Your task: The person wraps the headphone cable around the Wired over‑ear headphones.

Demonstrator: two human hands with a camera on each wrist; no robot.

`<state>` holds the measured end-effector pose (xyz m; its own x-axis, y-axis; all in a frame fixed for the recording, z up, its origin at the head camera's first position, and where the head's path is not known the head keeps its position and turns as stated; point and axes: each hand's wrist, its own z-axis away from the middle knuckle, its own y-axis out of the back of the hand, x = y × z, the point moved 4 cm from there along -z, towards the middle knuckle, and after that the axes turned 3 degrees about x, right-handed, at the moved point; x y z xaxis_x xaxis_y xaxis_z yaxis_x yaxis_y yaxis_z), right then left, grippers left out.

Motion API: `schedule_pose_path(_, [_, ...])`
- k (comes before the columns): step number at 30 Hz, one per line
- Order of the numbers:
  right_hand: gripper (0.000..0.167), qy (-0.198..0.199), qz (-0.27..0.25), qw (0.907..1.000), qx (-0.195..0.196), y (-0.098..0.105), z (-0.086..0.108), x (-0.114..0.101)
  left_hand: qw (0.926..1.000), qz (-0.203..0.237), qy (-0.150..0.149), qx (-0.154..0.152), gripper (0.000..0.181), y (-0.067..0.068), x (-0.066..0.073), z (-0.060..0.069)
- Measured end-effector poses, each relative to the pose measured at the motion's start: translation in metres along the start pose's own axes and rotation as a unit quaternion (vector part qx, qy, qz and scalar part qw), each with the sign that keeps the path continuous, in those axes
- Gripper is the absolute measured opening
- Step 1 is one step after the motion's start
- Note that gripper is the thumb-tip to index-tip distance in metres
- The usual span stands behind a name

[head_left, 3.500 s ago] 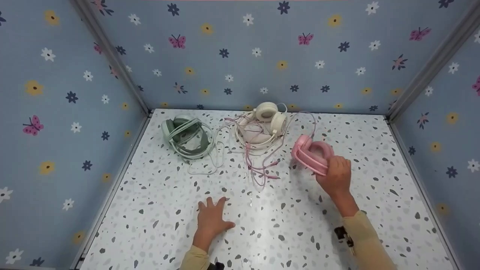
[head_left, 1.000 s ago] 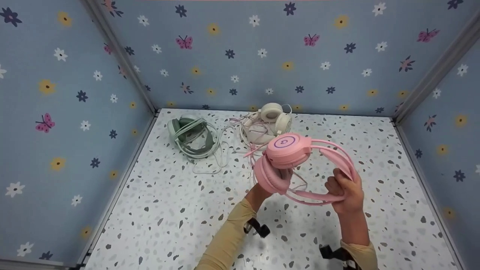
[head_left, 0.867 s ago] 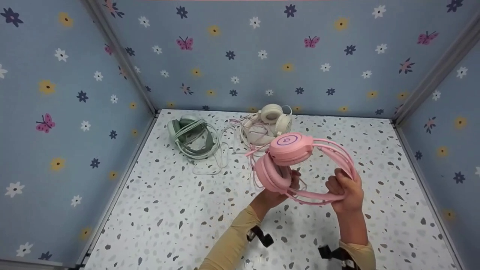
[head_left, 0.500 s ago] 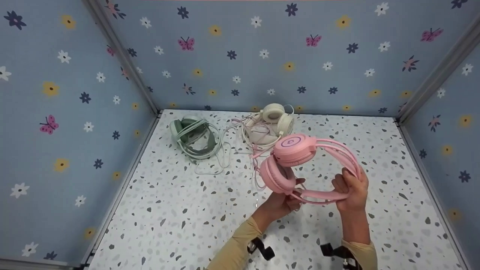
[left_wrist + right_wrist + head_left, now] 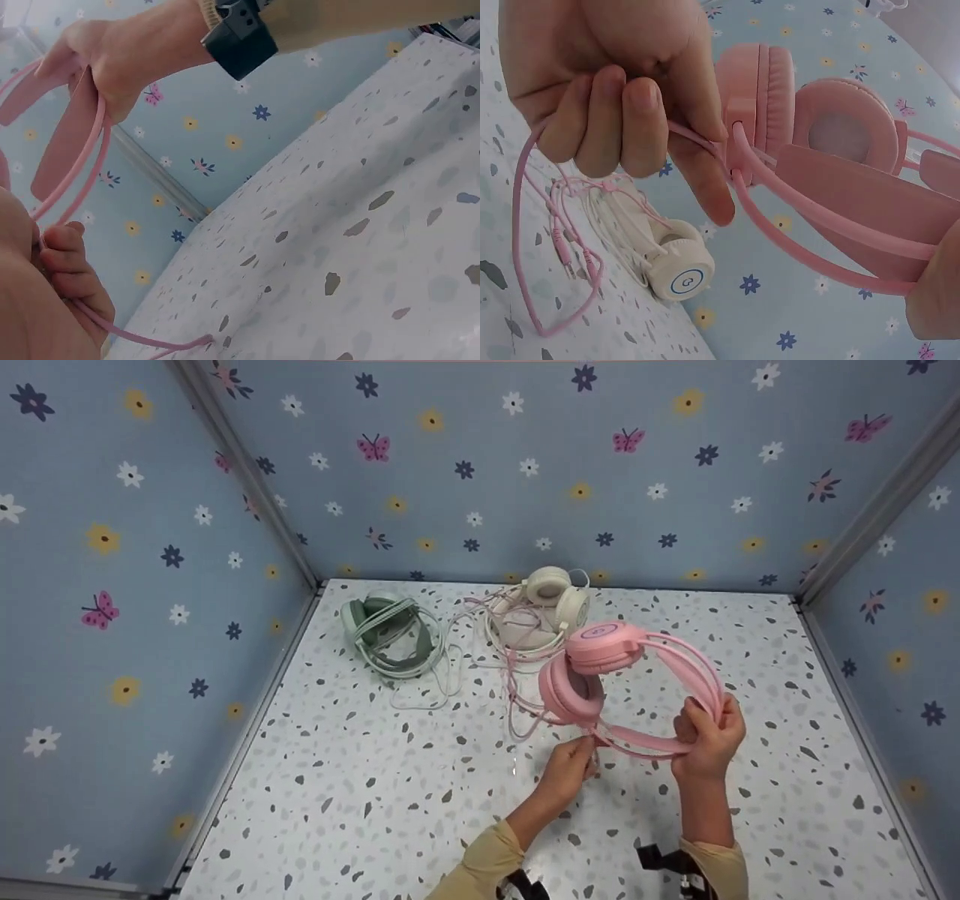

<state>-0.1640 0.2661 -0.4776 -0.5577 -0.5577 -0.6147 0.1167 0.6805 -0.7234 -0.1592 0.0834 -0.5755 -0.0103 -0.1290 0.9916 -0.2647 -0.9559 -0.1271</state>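
Pink headphones [image 5: 604, 649] are held up above the table, ear cups pointing left. My right hand [image 5: 709, 739] grips their headband, thumb inside the arc. Just under the lower ear cup, my left hand [image 5: 566, 772] pinches the pink cable where it leaves the cup. In the right wrist view that left hand's fingers are curled round the cable [image 5: 517, 225], which loops down towards the table. In the left wrist view more of the cable [image 5: 131, 335] trails from beneath the curled fingers. The cable's plugs [image 5: 562, 247] lie on the table near the white headphones [image 5: 682, 266].
White headphones [image 5: 574, 607] lie at the back middle, with loops of pink cable across them. Green headphones [image 5: 356, 622], wrapped in their own cord, lie at the back left. Flowered panels [image 5: 480, 472] wall in the speckled table [image 5: 360, 810] at the back and sides.
My left hand, open above the table at first, reached behind the ear cups, then came down to the cable below them. The pink headphones were raised, turned and shifted slightly right.
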Motion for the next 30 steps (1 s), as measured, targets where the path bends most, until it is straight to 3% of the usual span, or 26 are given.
schedule_pose_path(3, [0.022, 0.010, 0.030, 0.9993, 0.018, 0.002, -0.001, 0.001, 0.9946, -0.091, -0.043, 0.024, 0.036, 0.005, 0.008, 0.008])
schedule_pose_path(6, [0.019, 0.021, 0.051, 0.9982, 0.022, 0.003, -0.001, 0.003, 0.9807, -0.179, -0.073, 0.028, 0.034, 0.013, 0.018, 0.016])
schedule_pose_path(11, [0.015, 0.042, 0.092, 0.9945, 0.026, 0.003, -0.003, 0.003, 0.9459, -0.294, -0.136, 0.014, 0.039, 0.022, 0.034, 0.025])
schedule_pose_path(14, [0.014, 0.067, 0.131, 0.9882, 0.043, 0.005, -0.007, 0.001, 0.9231, -0.353, -0.153, 0.001, 0.040, 0.025, 0.040, 0.029])
schedule_pose_path(17, [0.014, 0.091, 0.180, 0.9758, 0.086, 0.012, -0.011, -0.001, 0.9082, -0.387, -0.160, -0.013, 0.040, 0.028, 0.047, 0.033])
schedule_pose_path(22, [0.015, 0.110, 0.252, 0.9480, 0.161, 0.025, -0.016, -0.004, 0.8959, -0.408, -0.175, -0.020, 0.042, 0.034, 0.059, 0.040])
schedule_pose_path(27, [0.014, 0.100, 0.280, 0.9415, 0.159, 0.029, -0.015, -0.002, 0.8821, -0.420, -0.211, -0.026, 0.045, 0.035, 0.071, 0.045])
schedule_pose_path(30, [0.014, 0.091, 0.316, 0.9340, 0.140, 0.027, -0.015, -0.002, 0.8709, -0.431, -0.230, -0.054, 0.044, 0.037, 0.078, 0.043])
